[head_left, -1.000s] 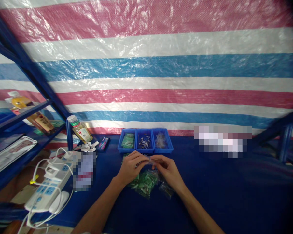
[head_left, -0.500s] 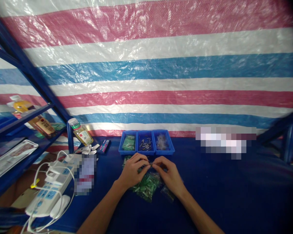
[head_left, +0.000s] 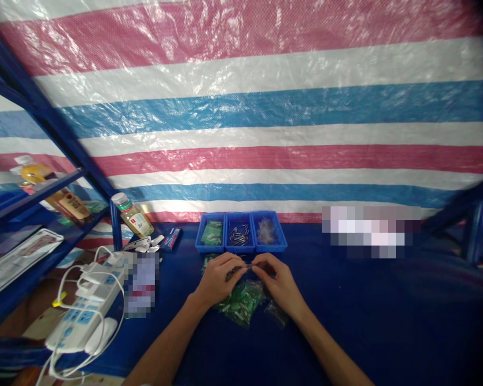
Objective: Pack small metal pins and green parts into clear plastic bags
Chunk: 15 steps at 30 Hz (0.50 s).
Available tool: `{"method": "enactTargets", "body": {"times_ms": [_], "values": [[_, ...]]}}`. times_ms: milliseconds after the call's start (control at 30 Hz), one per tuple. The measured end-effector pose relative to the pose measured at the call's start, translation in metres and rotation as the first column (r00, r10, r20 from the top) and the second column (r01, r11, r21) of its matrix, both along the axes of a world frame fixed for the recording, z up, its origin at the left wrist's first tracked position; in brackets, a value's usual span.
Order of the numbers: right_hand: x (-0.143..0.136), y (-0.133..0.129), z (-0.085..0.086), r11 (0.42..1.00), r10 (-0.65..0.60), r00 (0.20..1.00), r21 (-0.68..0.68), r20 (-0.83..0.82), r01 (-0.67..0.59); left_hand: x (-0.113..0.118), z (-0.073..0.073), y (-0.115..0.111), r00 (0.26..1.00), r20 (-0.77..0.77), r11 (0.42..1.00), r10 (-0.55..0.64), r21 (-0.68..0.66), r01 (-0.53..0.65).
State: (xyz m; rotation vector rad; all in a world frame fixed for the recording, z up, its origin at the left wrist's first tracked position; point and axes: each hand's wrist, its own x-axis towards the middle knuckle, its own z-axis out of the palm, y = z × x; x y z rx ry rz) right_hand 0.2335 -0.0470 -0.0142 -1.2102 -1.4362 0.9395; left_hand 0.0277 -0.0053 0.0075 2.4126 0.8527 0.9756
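Observation:
My left hand (head_left: 221,279) and my right hand (head_left: 277,281) meet fingertip to fingertip just in front of the blue bins. Between their pinched fingers is a small, thin, dark piece (head_left: 249,266), too small to name. Under and between the hands lies a pile of green plastic packets (head_left: 242,304). A small clear bag (head_left: 275,314) lies below my right wrist. Behind stand three joined blue bins: the left bin (head_left: 211,249) holds green packets, the middle bin (head_left: 240,249) thin dark metal pins, and the right bin (head_left: 271,248) clear, whitish small pieces.
At left, a white power strip (head_left: 80,316) trails looped white cables. A capped bottle (head_left: 134,219) leans near the blue frame post, beside a small blue box (head_left: 171,239). Blurred patches cover items on the blue table (head_left: 366,321). A striped tarpaulin (head_left: 265,115) hangs behind.
The view has shifted slightly. Both hands stay together at nearly the same spot, with the fingertips turned a little around the small piece.

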Motion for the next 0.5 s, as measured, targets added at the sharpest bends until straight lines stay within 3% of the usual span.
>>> {"method": "enactTargets", "body": {"times_ms": [133,500], "values": [[-0.0005,0.0001,-0.0019,0.998,-0.015,1.0,-0.062,0.01,0.016,0.0002,-0.0001,0.0002,1.0,0.007,1.0,0.008,-0.003,-0.008],[-0.001,-0.0011,-0.0008,0.999,-0.002,1.0,-0.054,-0.017,0.001,0.0003,0.0017,-0.0006,1.0,-0.027,0.996,0.016,-0.083,-0.018]]}}
